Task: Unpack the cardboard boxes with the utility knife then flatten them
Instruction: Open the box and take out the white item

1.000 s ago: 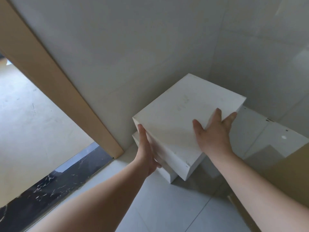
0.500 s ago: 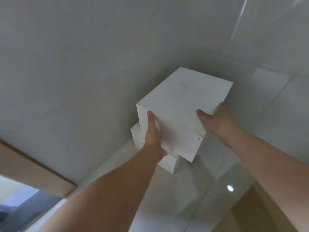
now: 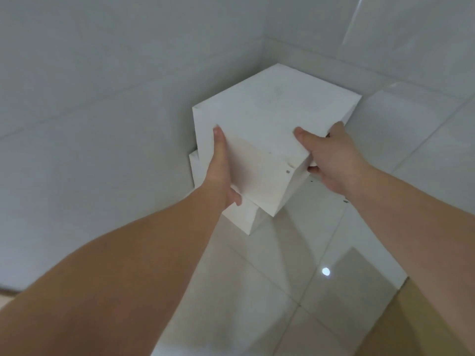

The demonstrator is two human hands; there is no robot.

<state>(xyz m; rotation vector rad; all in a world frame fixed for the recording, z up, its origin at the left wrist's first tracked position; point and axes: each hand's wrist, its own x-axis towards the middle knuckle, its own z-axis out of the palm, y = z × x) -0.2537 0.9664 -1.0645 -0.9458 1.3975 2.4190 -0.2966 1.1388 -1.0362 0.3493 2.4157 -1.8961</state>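
A plain white box (image 3: 270, 111) sits askew on top of a second white box (image 3: 241, 217) in the corner of a tiled room. My left hand (image 3: 221, 170) grips the upper box's near left side, with the thumb lying up along the face and the fingers curled under its lower edge. My right hand (image 3: 331, 155) holds the box's right side, its thumb on the top face and its fingers wrapped round the far side. Most of the lower box is hidden under the upper one. No knife is in view.
White tiled walls (image 3: 128, 98) close in on the left and behind the boxes. The glossy tiled floor (image 3: 295, 291) reflects a ceiling light. A brown cardboard piece (image 3: 437, 322) lies at the bottom right. A strip of tan door frame (image 3: 6, 295) shows at the left edge.
My right hand slid from lying flat on the box's top to gripping its right side. The upper box has turned and risen a little over the lower one. The doorway left the view.
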